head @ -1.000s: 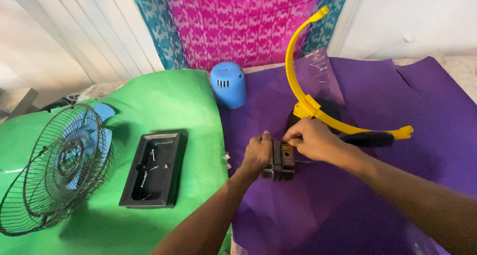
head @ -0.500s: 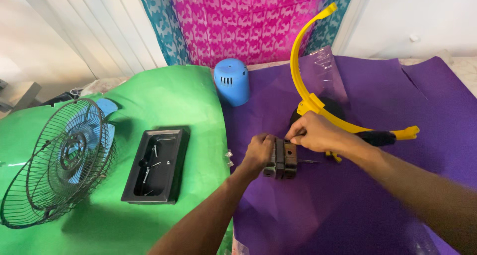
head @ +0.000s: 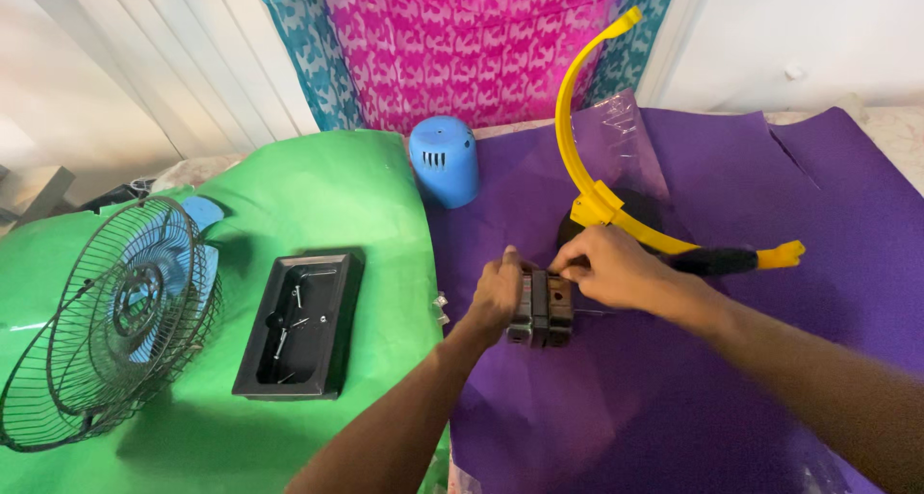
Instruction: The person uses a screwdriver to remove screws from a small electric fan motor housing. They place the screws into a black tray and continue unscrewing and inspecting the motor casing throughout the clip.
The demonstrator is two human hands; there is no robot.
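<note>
Little is changed since the earlier frame: the dark blocky metal fan motor at frame centre is still grasped by the left hand and pinched by the right hand, while the blue plastic motor cover and the black wire fan guard with blue blades are left detached.

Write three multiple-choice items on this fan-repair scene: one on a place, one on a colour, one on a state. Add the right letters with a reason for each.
1. Where does the black tray lie?
A. on the green sheet
B. on the purple sheet
C. on the fan guard

2. What colour is the domed cover near the curtain?
A. yellow
B. blue
C. black

3. How is the motor block held?
A. by the left hand alone
B. by neither hand
C. between both hands

Answers:
1 A: the tray rests on the green sheet, beside the fan guard, with screws in it.
2 B: the cover is blue; the yellow thing is the curved bracket.
3 C: the left hand grips one side and the right hand the other, over the purple sheet.
</note>
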